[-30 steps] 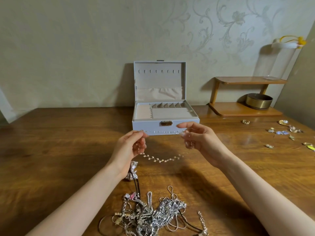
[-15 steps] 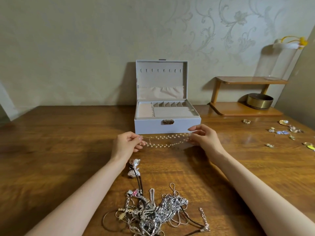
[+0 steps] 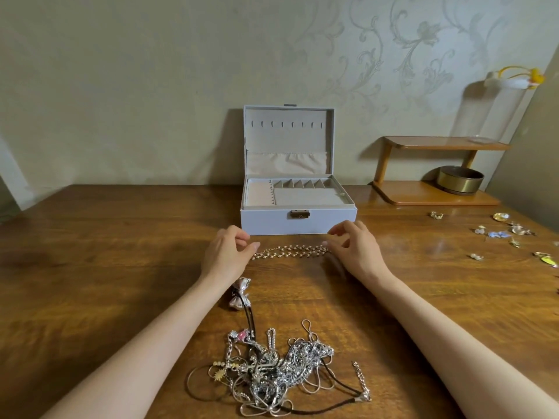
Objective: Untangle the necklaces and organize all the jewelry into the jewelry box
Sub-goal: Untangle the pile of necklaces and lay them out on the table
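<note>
Beaded chain (image 3: 290, 251) lies doubled, flat on table (image 3: 90, 267), just in front of open jewelry box (image 3: 298, 223). Left hand (image 3: 227, 255): fingertips at chain's left end; pinch or mere touch cannot be told. Right hand (image 3: 358, 249): fingers loosely curled, thumb and index apart, thumb tip at chain's right end. Tangled necklace pile (image 3: 272, 367) at near edge, between forearms.

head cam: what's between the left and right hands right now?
A gold beaded necklace, doubled over and lying flat on the table, spans the gap from the left hand to the right hand. The head view shows it.
</note>
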`<control>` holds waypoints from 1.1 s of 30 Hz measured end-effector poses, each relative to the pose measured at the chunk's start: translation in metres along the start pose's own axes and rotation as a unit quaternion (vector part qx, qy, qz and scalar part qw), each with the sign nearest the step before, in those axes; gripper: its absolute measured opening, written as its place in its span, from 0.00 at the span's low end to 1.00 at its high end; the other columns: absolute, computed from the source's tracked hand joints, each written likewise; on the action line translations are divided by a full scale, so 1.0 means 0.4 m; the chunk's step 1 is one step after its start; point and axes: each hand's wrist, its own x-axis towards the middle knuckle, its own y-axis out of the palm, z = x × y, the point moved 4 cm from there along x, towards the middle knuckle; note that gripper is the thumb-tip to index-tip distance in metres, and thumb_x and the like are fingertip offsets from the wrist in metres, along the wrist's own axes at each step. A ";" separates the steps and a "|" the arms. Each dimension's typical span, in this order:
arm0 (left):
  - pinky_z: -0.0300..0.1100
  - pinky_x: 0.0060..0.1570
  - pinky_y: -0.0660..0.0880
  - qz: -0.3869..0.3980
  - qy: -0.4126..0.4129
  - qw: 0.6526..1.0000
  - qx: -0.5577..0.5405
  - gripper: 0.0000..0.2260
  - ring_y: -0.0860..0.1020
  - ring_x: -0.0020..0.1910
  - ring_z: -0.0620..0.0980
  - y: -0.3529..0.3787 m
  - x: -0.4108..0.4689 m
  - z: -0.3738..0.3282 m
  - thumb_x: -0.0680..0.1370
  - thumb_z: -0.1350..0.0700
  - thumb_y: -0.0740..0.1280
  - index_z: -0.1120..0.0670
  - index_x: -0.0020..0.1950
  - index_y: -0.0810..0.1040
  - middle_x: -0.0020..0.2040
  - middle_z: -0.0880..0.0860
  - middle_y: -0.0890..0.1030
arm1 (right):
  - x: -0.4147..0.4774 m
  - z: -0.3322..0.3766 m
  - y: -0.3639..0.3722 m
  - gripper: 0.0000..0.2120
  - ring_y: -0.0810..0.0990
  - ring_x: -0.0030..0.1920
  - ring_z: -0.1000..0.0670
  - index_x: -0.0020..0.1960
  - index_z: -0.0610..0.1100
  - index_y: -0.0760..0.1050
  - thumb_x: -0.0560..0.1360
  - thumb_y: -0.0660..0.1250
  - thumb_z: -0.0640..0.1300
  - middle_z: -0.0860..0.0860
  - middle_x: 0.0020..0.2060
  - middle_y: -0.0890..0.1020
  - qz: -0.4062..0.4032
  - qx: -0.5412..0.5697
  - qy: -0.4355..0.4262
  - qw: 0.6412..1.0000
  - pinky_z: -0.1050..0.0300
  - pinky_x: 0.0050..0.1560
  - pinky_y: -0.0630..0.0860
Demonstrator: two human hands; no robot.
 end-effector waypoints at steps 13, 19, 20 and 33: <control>0.40 0.41 0.72 0.315 0.012 0.936 0.155 0.13 0.75 0.40 0.43 -0.064 -0.065 -0.029 0.70 0.47 0.73 0.47 0.46 0.71 0.42 0.46 0.77 | -0.130 0.164 0.026 0.07 0.73 0.39 0.58 0.45 0.48 0.81 0.68 0.76 0.44 0.56 0.39 0.78 0.392 0.026 -0.218 0.893 0.62 0.40 0.71; 0.35 0.35 0.67 0.241 0.044 0.955 0.165 0.12 0.74 0.40 0.41 -0.054 -0.070 -0.056 0.72 0.48 0.72 0.47 0.49 0.70 0.43 0.44 0.76 | -0.119 0.154 0.018 0.07 0.73 0.36 0.60 0.44 0.47 0.80 0.68 0.76 0.44 0.59 0.36 0.77 0.346 0.002 -0.191 0.919 0.66 0.37 0.70; 0.36 0.35 0.66 0.249 0.048 0.950 0.180 0.13 0.73 0.40 0.41 -0.058 -0.071 -0.057 0.73 0.48 0.71 0.47 0.50 0.69 0.43 0.44 0.76 | -0.123 0.162 0.013 0.08 0.73 0.37 0.59 0.44 0.48 0.80 0.67 0.77 0.46 0.58 0.36 0.78 0.358 0.018 -0.189 0.914 0.65 0.38 0.70; 0.40 0.43 0.67 0.258 0.067 0.937 0.228 0.15 0.71 0.48 0.45 -0.064 -0.082 -0.066 0.74 0.46 0.69 0.48 0.53 0.68 0.48 0.44 0.73 | -0.130 0.153 0.024 0.10 0.71 0.35 0.58 0.44 0.46 0.79 0.66 0.77 0.45 0.49 0.37 0.78 0.387 -0.025 -0.178 0.904 0.60 0.37 0.70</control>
